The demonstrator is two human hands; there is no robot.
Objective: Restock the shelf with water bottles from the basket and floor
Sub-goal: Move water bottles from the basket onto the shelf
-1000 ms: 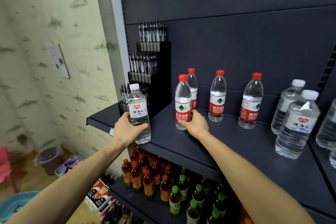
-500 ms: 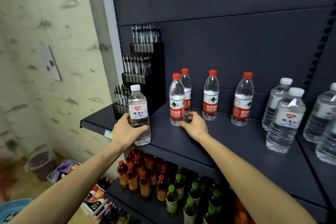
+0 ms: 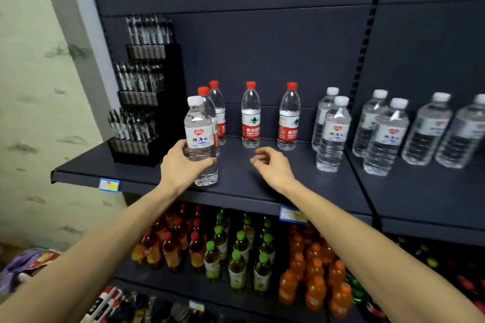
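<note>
My left hand [image 3: 181,166] grips a white-capped water bottle [image 3: 200,136] by its lower half, upright over the front of the dark shelf [image 3: 236,191]. Just behind it stand two red-capped bottles [image 3: 219,113]; two more red-capped bottles [image 3: 251,115] [image 3: 288,118] stand farther right near the back panel. My right hand [image 3: 271,166] hovers over the shelf, fingers loosely curled, holding nothing, in front of the red-capped row. Several white-capped bottles [image 3: 333,134] fill the shelf's right part.
A black tiered pen display [image 3: 147,102] stands at the shelf's left end. Below, the lower shelf holds many tea and juice bottles [image 3: 236,257]. A wall [image 3: 31,113] lies to the left, with bags [image 3: 23,267] on the floor.
My right hand has let go of the front red-capped bottle and pulled back to the right. My left hand has carried the white-capped bottle rightward, in front of the red-capped pair.
</note>
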